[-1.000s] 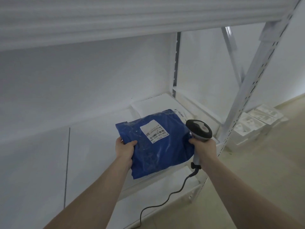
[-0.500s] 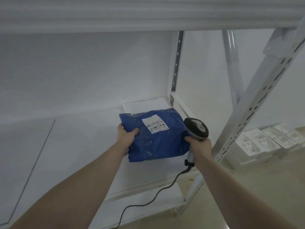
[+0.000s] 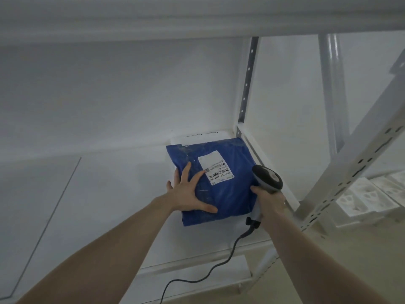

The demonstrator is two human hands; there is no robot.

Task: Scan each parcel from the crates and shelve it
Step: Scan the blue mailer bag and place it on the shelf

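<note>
The soft blue plastic mailer parcel (image 3: 221, 181) is pressed flat onto the white metal shelf (image 3: 122, 194) by the left hand (image 3: 186, 194), fingers spread, while the grey handheld barcode scanner (image 3: 266, 177) at three o'clock is gripped by the right hand (image 3: 270, 199); light, slippery and pliable it looks, best held by its edges.

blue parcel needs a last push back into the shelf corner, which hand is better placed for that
Left. The left hand lies flat with spread fingers on the blue parcel, so it can probably push. The right hand grips the scanner.
</note>
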